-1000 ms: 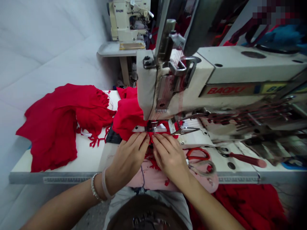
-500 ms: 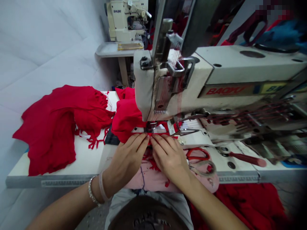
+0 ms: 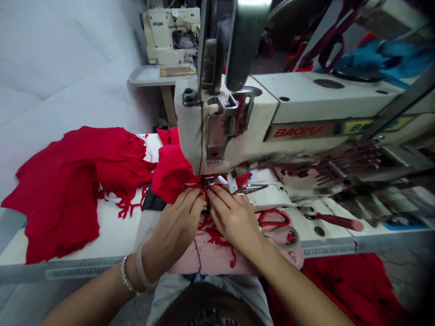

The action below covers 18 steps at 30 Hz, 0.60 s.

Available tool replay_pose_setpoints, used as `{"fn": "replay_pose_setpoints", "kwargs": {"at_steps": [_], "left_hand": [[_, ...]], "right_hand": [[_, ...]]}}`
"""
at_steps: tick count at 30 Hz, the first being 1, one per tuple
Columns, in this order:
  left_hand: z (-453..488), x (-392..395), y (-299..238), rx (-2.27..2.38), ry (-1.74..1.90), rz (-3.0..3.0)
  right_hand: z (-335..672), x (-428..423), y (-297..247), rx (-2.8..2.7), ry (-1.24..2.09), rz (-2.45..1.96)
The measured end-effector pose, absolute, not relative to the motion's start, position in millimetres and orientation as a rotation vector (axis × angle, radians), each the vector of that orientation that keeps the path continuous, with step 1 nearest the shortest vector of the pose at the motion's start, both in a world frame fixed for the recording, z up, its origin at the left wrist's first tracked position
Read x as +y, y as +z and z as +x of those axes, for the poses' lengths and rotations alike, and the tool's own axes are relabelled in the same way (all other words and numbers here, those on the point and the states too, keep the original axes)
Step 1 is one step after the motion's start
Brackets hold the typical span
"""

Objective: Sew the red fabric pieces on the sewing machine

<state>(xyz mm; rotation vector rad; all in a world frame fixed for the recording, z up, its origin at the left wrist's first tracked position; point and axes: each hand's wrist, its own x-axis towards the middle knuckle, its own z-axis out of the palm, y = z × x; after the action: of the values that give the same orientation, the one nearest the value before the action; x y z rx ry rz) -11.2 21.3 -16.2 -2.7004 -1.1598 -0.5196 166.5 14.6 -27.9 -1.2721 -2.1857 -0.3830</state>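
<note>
Red fabric (image 3: 170, 170): gripped with left hand (image 3: 179, 222) and right hand (image 3: 234, 217) behind worktop's front edge (image 3: 30, 274); risked injury by crowding presser foot (image 3: 207, 182).

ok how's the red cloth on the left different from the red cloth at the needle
The left cloth lies loosely spread, away from both hands; the needle cloth runs in under the machine head, with the fingertips of the left hand and right hand at it. The left cloth shows a larger area, while the needle cloth is partly hidden. Both are a similar bright red.
</note>
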Motion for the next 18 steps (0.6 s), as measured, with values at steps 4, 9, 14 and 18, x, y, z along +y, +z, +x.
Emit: {"fn": "replay_pose_setpoints", "kwargs": {"at_steps": [4,9,14,18], "left_hand": [[-14,23,-17,-1.116,-0.523,-2.725],[-17,30,-17,-1.066,-0.572,-2.721],[-12,35,-13,-1.061,-0.574,-2.701],[-6,28,-10,-1.139,-0.51,-2.724]], "right_hand": [[167,16,-29,-2.143,-0.217,-1.26],[166,19,-29,-2.117,-0.155,-1.25],[163,21,-31,-2.149,-0.261,-1.226],[170,22,-29,-2.253,-0.344,-1.158]]}}
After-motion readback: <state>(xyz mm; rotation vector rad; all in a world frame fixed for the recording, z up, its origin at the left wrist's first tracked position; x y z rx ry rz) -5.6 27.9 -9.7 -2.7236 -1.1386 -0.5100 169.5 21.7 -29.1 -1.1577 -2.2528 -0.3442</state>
